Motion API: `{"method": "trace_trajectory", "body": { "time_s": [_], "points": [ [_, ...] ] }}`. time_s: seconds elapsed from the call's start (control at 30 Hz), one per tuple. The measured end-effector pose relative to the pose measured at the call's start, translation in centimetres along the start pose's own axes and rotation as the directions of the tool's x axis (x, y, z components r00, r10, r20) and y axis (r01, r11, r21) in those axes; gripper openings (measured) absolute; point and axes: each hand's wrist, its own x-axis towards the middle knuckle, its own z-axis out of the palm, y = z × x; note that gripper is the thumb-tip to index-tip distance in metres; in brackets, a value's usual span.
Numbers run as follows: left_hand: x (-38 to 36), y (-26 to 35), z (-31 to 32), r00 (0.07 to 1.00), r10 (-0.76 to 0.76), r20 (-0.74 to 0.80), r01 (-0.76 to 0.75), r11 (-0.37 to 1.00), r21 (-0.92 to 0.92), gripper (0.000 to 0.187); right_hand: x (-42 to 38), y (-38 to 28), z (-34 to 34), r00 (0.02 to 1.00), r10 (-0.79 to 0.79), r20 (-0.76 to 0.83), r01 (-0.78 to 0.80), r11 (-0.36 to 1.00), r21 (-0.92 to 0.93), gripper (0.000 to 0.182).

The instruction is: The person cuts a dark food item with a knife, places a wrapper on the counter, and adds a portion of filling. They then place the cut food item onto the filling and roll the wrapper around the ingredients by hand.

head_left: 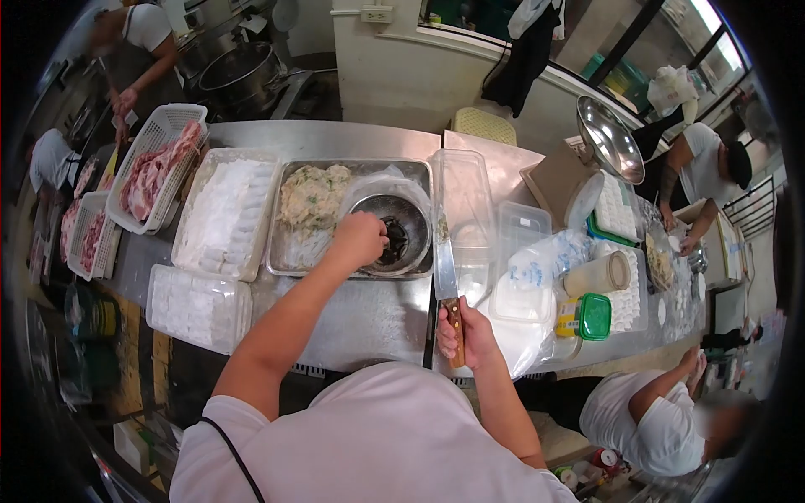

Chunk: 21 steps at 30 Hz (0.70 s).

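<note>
The left hand (362, 241) reaches into the dark bowl (415, 214), which sits in the right part of the steel tray (369, 162), beside the pale filling (314, 189). Its fingers are over the dark pieces (407, 237); whether that grip is pinching any, I cannot tell. The right hand (464, 333) has its grip closed round the wooden handle of the knife (445, 272), blade pointing away from the body, just beside the tray's right rim.

For picking from the bowl, I would keep the wrist above the rim, use the fingertips, and take a small, even pinch so that pieces do not drop into the filling. The knife is best held flat and still while the left hand works, its blade kept out of that hand's path.

The bowl takes up its end of the tray, so its wall limits sideways moves; lifting straight up looks safest. In front of the tray a strip of bare table (352, 314) runs to the front edge, giving the left forearm room. On the left the tray stands close to the white-filled tub (235, 222). The right side is tighter: a clear container (463, 176) lies by the blade, and a co-worker (641, 419) stands beyond the right arm.
</note>
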Motion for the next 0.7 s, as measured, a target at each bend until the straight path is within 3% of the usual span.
{"method": "trace_trajectory", "body": {
  "time_s": [0.07,0.17,0.27,0.47,0.57,0.7],
  "points": [
    [-0.4,1.2,0.5,0.982,-0.067,0.174,0.074,0.997,-0.035,0.027,-0.2,0.1,0.1,1.000,-0.004,-0.021,0.003,1.000,-0.013,0.053],
    [-0.7,1.2,3.2,0.968,-0.072,0.241,0.025,0.981,0.194,0.034,-0.4,0.1,0.2,0.999,-0.001,-0.041,-0.001,1.000,-0.028,0.053],
    [-0.6,0.8,4.1,0.974,-0.007,0.228,-0.043,0.976,0.215,0.042,-0.4,0.1,0.1,0.998,-0.004,-0.064,0.002,0.999,-0.043,0.054],
    [0.3,1.9,2.2,0.880,-0.100,0.465,0.102,0.995,0.021,0.057,-0.6,0.3,0.6,0.996,0.001,-0.089,-0.006,0.999,-0.050,0.053],
    [0.7,1.6,2.2,0.873,-0.062,0.484,0.129,0.986,-0.107,0.055,-0.6,0.2,0.6,0.996,0.002,-0.091,-0.006,0.999,-0.046,0.052],
    [1.1,-0.9,2.7,0.846,0.216,0.487,-0.095,0.961,-0.261,0.049,-0.6,0.2,0.5,0.994,0.007,-0.106,-0.011,0.999,-0.040,0.052]
  ]
}}
